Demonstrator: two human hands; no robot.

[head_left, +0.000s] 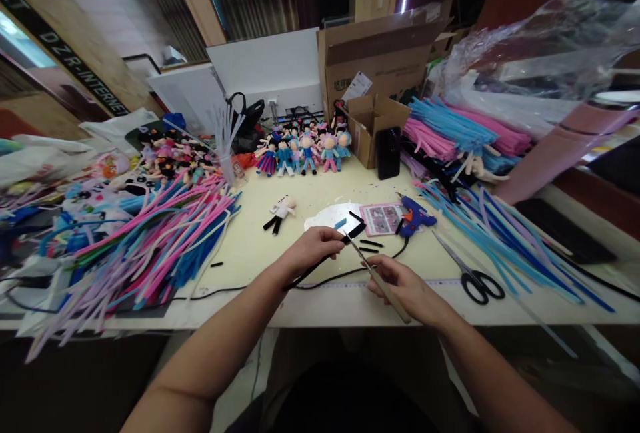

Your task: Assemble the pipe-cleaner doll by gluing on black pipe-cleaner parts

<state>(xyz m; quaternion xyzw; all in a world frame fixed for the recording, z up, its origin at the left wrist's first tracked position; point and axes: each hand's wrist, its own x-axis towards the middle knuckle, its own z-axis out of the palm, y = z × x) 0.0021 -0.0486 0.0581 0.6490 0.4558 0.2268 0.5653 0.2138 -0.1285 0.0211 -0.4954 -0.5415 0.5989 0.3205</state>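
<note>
Head view, only one angle. Left hand (pixel 314 248) closed around a black pipe cleaner (pixel 327 258), pinched near its far end, the rest trailing back under the wrist. Right hand (pixel 403 288) wrapped around a thin pale stick tool (pixel 379 278), tip pointed up at the left fingertips. Both held just above the front edge of the pale yellow table (pixel 260 240).

Risk-wise, probably: tip sat very close to the left fingers, so a slip could've poked skin. Also a blue glue gun (pixel 414 216) parked just beyond the hands, cord running under them, easy to snag and drag. Scissors (pixel 475 278) lay near the right wrist, blades shut.

Materials: fuzzy, bendy pipe cleaners (pixel 150 253) heaped on the left in pink, blue, white and lilac, more blue ones (pixel 505 240) fanned out right. Short black cut bits (pixel 371 244) scattered near a pink printed card (pixel 383 218). Small soft doll (pixel 281 211) flat on the table, white top, black legs. Row of finished dolls (pixel 305 150) standing at the back beside cardboard boxes (pixel 380 73), crinkly clear plastic bag (pixel 540 46) off right.
</note>
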